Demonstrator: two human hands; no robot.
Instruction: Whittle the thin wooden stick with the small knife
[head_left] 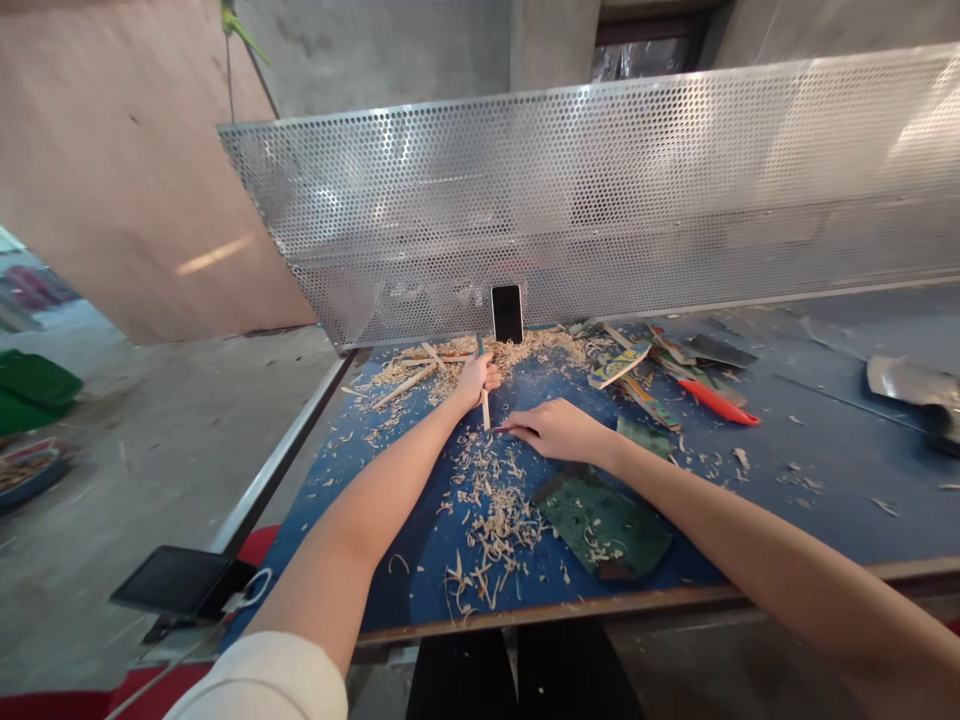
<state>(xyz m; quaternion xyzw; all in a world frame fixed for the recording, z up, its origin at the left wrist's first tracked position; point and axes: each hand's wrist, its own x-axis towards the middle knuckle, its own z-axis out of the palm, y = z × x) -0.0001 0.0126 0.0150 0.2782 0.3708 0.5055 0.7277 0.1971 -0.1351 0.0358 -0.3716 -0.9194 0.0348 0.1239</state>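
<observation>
My left hand [477,380] is closed around a thin, pale wooden stick [486,412], whose near end points toward me and whose far end shows a bluish part. To its right, my right hand [561,430] is closed on a small knife; only its thin, dark blade [497,430] shows, meeting the stick's near end, and the handle is hidden in my fingers. Curled wood shavings [504,520] lie below and around both hands on the blue tabletop [420,530]. A dark green sheet [604,520] lies under my right forearm, with a few shavings on it.
A phone [508,313] leans on the perforated metal panel [525,200] behind the table. More sticks [409,386] lie at the back left. A red-handled tool [718,402] and painted wood scraps [619,366] lie right. A black tablet [176,580] sits by the left edge.
</observation>
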